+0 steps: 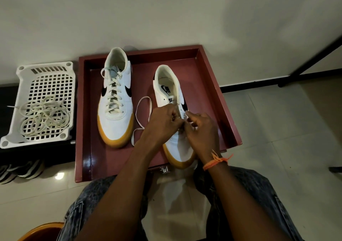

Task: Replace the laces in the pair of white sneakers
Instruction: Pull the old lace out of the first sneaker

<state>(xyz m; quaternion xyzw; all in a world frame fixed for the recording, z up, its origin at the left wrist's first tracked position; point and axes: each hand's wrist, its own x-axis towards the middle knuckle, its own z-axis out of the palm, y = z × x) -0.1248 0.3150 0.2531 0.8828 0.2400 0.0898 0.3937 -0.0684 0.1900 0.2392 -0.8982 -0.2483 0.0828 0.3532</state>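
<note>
Two white sneakers with black swooshes and tan soles stand in a maroon tray [229, 111]. The left sneaker [115, 96] is fully laced with a cream lace. The right sneaker [172, 92] has open eyelets near the tongue. A white lace [143, 111] loops across the tray between the shoes and runs under my hands. My left hand [162, 122] pinches the lace over the right shoe's lower eyelets. My right hand [201, 127] pinches the lace's other end just beside it. The lowest eyelets are hidden by my fingers.
A white plastic basket [24, 74] left of the tray holds a tangle of cream laces [44, 116]. Dark striped shoes [20, 170] lie on the floor below it. An orange bowl rim [39, 230] shows at the bottom left. A black table leg [314, 59] slants at right.
</note>
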